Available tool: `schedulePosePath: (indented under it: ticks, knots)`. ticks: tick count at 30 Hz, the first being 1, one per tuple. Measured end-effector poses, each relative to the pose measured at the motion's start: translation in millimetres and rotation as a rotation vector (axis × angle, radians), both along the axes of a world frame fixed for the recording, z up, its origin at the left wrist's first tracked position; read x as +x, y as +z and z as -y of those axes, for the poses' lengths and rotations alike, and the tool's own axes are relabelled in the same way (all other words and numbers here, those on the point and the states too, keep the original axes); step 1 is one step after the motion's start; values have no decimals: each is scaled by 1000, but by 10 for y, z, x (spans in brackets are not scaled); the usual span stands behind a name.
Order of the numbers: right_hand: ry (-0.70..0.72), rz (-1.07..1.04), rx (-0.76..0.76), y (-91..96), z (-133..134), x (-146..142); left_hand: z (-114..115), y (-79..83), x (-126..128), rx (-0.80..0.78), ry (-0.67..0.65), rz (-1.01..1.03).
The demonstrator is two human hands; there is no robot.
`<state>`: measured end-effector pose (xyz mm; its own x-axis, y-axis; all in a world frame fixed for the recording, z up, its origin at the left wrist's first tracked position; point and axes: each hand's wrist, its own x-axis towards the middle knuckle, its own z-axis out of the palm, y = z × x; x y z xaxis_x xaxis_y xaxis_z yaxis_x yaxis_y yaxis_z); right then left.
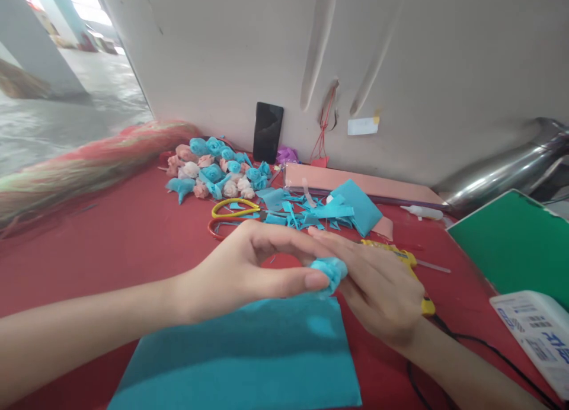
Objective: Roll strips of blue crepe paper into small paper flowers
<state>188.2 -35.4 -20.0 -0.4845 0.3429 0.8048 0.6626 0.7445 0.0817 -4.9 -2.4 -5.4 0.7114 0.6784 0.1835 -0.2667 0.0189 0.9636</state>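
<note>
My left hand pinches a small blue crepe-paper rose, its thumb on the near side and its fingers arched behind. From the right, my right hand closes against the same rose; its fingertips are partly hidden behind the petals. Below both hands lies a folded blue crepe-paper sheet on the red table. Scissors with yellow and red handles rest just beyond my left hand. A yellow glue gun is partly covered by my right hand.
Blue, pink and white paper roses are heaped at the back left. Blue scraps lie beside them. A black phone leans on the wall. On the right are a green board, a white box and a black cord.
</note>
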Motion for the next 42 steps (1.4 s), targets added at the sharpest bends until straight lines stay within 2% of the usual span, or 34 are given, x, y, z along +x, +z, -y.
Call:
schedulePosePath:
  ticks: [4, 10, 18, 27, 32, 37, 42]
  knots:
    - [4, 44, 38, -18, -6, 11, -7, 2, 17, -16, -10, 7]
    - [71, 16, 1, -91, -40, 21, 29, 35, 25, -35, -29, 9]
    - [65, -1, 88, -200, -70, -2, 71, 11, 30, 41, 55, -51]
    - [91, -1, 11, -137, -27, 18, 129, -29, 57, -130, 15, 30]
    - [82, -4, -52, -52, -19, -8, 108, 7, 19, -239, -92, 98]
    - [95, -15, -95, -34, -37, -40, 90, 21, 3, -144, -65, 88]
    - [103, -32, -91, -53, -26, -51, 88, 56, 2, -57, 16, -48]
